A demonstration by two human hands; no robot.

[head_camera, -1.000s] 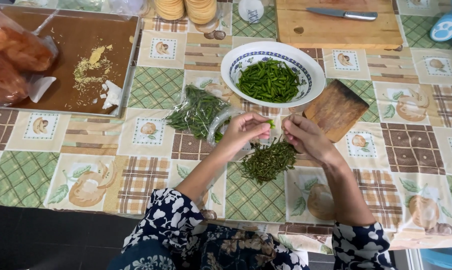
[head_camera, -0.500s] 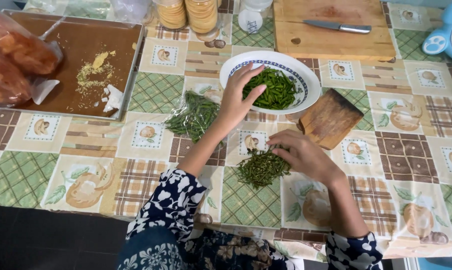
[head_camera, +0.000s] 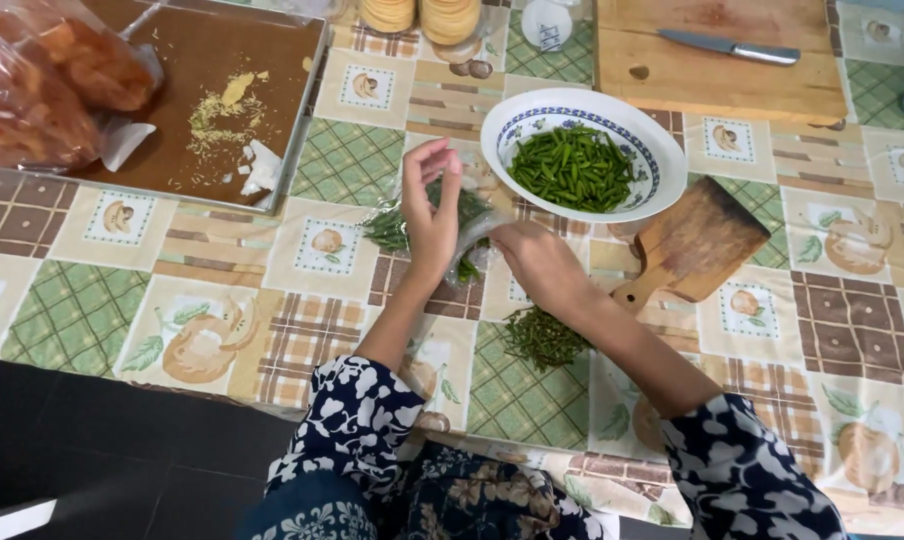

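My left hand (head_camera: pixel 432 212) hovers with fingers spread over a clear plastic bag of long green chillies (head_camera: pixel 397 228), holding nothing. My right hand (head_camera: pixel 537 265) reaches left to the bag's mouth, its fingertips hidden against the plastic. A white bowl with a blue rim (head_camera: pixel 647 135) holds trimmed green chillies just beyond both hands. A small heap of green stems (head_camera: pixel 544 338) lies on the patterned tablecloth under my right forearm.
A small dark wooden paddle board (head_camera: pixel 697 240) lies to the right of the bowl. A large cutting board (head_camera: pixel 712 75) with a knife (head_camera: pixel 732 46) sits at the back right. At the left, a brown tray (head_camera: pixel 187 100) with crumbs holds bagged orange food (head_camera: pixel 42 85). Jars stand at the back.
My left hand has pulled back from the bowl to above the bag. My right hand has left the stem heap and moved up to the bag.
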